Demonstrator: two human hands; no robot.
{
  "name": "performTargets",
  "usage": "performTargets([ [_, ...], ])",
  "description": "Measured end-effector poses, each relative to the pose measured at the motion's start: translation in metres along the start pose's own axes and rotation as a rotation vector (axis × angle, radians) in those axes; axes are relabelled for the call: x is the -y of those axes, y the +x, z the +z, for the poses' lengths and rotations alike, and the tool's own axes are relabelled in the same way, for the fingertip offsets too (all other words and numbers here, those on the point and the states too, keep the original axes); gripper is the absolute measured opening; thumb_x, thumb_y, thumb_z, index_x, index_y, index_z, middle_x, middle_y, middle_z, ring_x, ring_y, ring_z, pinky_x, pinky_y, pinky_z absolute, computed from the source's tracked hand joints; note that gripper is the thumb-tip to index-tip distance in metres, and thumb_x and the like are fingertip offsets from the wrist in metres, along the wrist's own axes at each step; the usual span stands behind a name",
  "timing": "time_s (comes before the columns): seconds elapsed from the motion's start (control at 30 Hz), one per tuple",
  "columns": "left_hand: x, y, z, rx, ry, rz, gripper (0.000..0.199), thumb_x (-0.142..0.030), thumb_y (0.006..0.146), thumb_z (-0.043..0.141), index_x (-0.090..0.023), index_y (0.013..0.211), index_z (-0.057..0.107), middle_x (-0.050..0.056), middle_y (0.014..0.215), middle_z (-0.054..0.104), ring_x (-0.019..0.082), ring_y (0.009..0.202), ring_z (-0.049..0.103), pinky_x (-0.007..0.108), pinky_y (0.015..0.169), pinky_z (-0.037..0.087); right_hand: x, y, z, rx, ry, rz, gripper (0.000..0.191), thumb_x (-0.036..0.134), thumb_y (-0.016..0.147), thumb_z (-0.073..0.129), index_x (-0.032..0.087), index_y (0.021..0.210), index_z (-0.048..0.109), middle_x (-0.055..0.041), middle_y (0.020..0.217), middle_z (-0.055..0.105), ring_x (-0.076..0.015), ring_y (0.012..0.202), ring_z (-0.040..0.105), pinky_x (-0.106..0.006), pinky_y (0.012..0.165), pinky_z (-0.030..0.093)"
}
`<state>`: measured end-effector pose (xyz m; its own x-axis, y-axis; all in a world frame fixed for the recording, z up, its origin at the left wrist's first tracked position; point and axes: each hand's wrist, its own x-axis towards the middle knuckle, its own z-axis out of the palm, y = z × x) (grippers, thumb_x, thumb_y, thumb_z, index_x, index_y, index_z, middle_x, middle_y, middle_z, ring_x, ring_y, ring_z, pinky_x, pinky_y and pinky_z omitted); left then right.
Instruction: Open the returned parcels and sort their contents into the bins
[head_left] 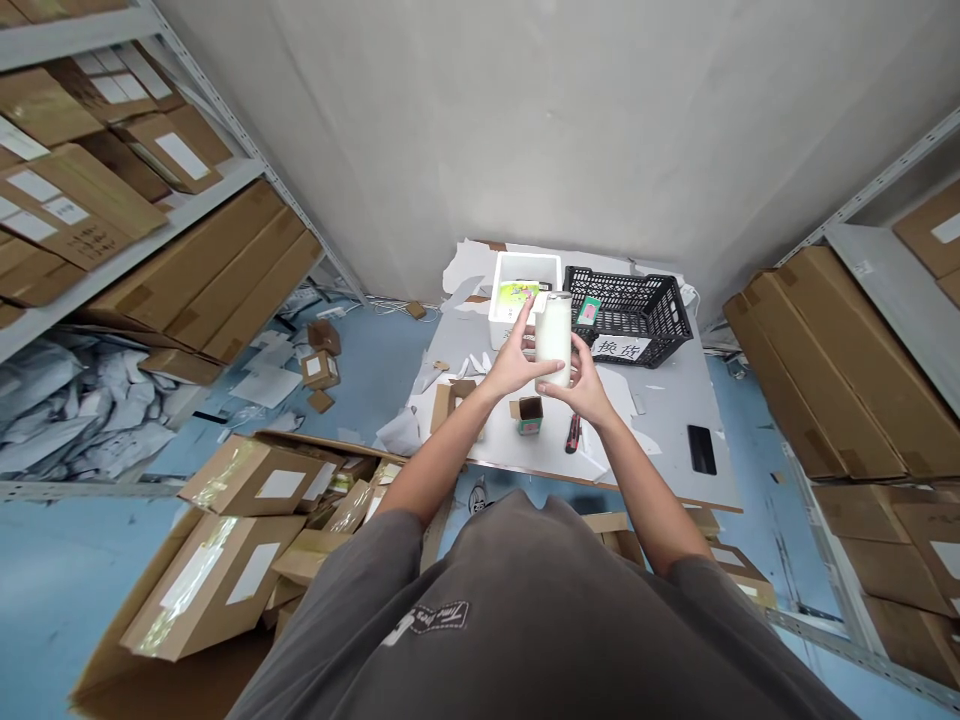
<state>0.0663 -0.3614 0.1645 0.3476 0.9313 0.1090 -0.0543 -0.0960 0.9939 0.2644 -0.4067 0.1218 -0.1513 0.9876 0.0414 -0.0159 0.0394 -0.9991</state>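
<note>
A pale whitish-green cylinder (pixel 553 335) with a metallic-looking top stands upright between my two hands, raised above the table (pixel 675 425). My left hand (pixel 516 358) grips its left side, thumb across the front. On the right side and near the bottom, my right hand (pixel 583 385) is wrapped round it. Below the hands, a small green box (pixel 529 424) with its flaps up sits on the table, and a red and black cutter (pixel 573 434) lies to its right. An open brown carton (pixel 442 405) is partly hidden by my left forearm.
Behind are a white foam box (pixel 525 262) and a black crate (pixel 664 335) holding a small green box (pixel 589 311). A phone (pixel 702 450) lies at right. Shelves of cartons (pixel 817 370) flank the table; a large box of parcels (pixel 217 580) stands front left.
</note>
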Motion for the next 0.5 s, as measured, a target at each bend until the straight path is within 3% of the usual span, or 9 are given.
performTargets([
  [0.13,0.0006,0.0020,-0.0019,0.078,-0.043,-0.010,0.142,-0.041,0.072,0.101,-0.036,0.186,0.015,0.015,0.148,0.068,0.034,0.128,0.071,0.043,0.098,0.065,0.0036,0.0013,-0.0024,0.119,0.088,0.034,0.141,0.067,0.065,0.104,0.043,0.178,0.024,-0.0123,0.157,0.068,-0.0393,0.133,0.074,-0.061,0.109,0.065],
  [0.23,-0.0007,0.0013,-0.0004,0.042,0.018,0.004,0.137,-0.042,0.073,0.101,-0.035,0.185,0.021,0.017,0.155,0.064,0.034,0.131,0.069,0.044,0.101,0.064,0.0007,0.0013,-0.0014,0.054,0.031,0.021,0.140,0.069,0.067,0.103,0.040,0.179,0.025,-0.0137,0.155,0.069,-0.0395,0.131,0.074,-0.061,0.107,0.066],
  [0.33,-0.0003,-0.0005,0.0003,0.011,0.047,0.008,0.139,-0.043,0.071,0.103,-0.034,0.184,0.024,0.016,0.151,0.067,0.033,0.128,0.071,0.043,0.100,0.065,-0.0023,-0.0016,0.0017,-0.024,-0.051,-0.016,0.143,0.069,0.066,0.103,0.040,0.181,0.022,-0.0157,0.159,0.065,-0.0407,0.134,0.072,-0.061,0.104,0.067],
  [0.5,0.0016,-0.0016,-0.0032,0.041,-0.077,0.011,0.135,-0.048,0.074,0.102,-0.029,0.184,0.026,0.017,0.148,0.071,0.036,0.133,0.070,0.044,0.102,0.065,-0.0019,-0.0054,0.0022,0.070,-0.020,-0.026,0.139,0.068,0.070,0.101,0.042,0.181,0.020,-0.0129,0.155,0.067,-0.0392,0.135,0.071,-0.060,0.110,0.064],
])
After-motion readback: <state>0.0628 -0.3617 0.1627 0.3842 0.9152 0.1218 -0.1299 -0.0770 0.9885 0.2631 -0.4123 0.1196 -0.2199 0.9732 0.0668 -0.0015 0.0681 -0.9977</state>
